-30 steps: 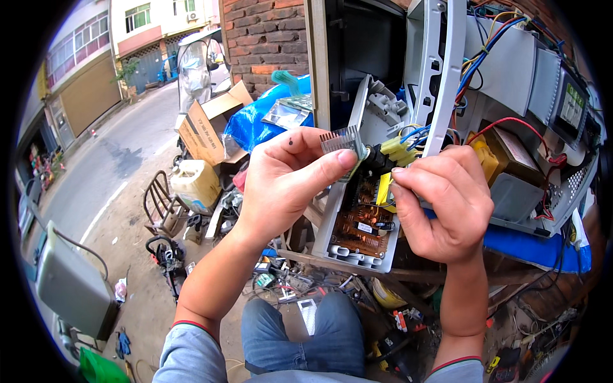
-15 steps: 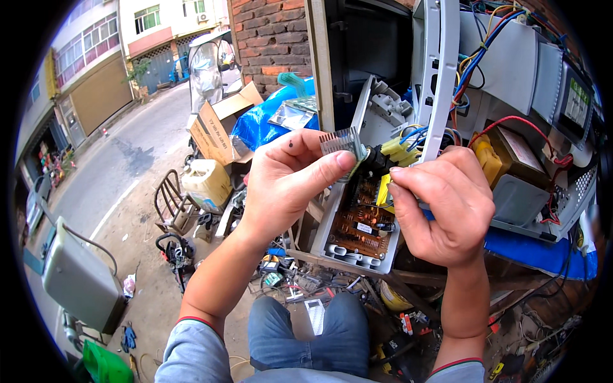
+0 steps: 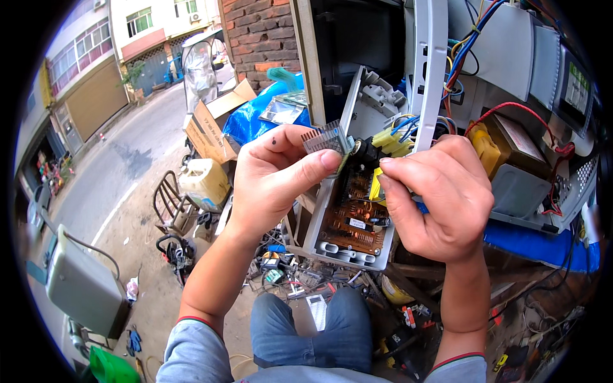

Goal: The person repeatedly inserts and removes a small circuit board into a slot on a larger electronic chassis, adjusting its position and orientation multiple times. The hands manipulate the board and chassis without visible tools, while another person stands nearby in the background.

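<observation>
My left hand point(image 3: 278, 175) pinches a small flat grey part with a row of comb-like pins point(image 3: 325, 138) between thumb and fingers; a greenish edge shows beneath it. A short gap to the right, my right hand point(image 3: 440, 198) is closed, thumb and index tips pressed together; whatever lies between them is too small to make out. Below and between the hands is an open grey plastic housing point(image 3: 311, 239) with a brown circuit board point(image 3: 348, 225) inside. Close to my right fingertips stands a yellow component point(image 3: 375, 185) on that board. Pale yellow connectors point(image 3: 393, 145) with wires sit just beyond.
At right, an opened appliance chassis holds a transformer point(image 3: 511, 150) and loose red and blue wires. A cardboard box point(image 3: 211, 131), a blue bag point(image 3: 249, 121) and a plastic jug point(image 3: 204, 182) stand at left. Scrap parts point(image 3: 290, 271) litter the ground below.
Both hands have shifted slightly left in view, and the pinned part is tilted a little differently in my left hand. The background has shifted slightly too.
</observation>
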A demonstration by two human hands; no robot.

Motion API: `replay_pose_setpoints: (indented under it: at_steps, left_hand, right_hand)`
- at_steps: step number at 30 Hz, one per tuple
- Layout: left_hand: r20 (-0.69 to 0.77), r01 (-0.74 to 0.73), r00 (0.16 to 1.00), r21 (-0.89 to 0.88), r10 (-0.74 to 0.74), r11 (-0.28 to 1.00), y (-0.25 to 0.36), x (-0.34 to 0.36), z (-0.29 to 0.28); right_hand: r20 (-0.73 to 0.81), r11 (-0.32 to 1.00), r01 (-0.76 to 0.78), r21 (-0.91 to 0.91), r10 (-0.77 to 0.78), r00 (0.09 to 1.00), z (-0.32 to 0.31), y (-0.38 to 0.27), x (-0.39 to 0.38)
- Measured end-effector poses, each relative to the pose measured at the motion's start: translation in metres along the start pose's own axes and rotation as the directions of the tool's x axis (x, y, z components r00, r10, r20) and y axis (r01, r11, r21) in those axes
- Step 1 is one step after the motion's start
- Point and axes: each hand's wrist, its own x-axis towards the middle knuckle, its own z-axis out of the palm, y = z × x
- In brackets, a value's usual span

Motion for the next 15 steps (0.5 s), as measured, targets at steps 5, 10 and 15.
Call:
replay_pose_setpoints:
  at_steps: [5,10,15]
  left_hand:
    - [0.039,-0.012,0.999,0.022,0.011,1.0,0.0,-0.002,-0.004]
    - [0.145,-0.123,0.984,0.096,0.108,0.988,-0.003,0.0,-0.01]
    - [0.241,-0.19,0.962,0.261,0.126,0.947,-0.002,0.004,-0.018]
  right_hand:
    - [-0.004,1.0,0.002,0.008,-0.002,1.0,0.0,0.001,0.0]
    - [-0.009,1.0,0.002,0.007,-0.002,1.0,0.0,-0.001,0.0]
    - [-0.009,1.0,0.001,0.002,-0.001,1.0,-0.001,-0.001,0.0]
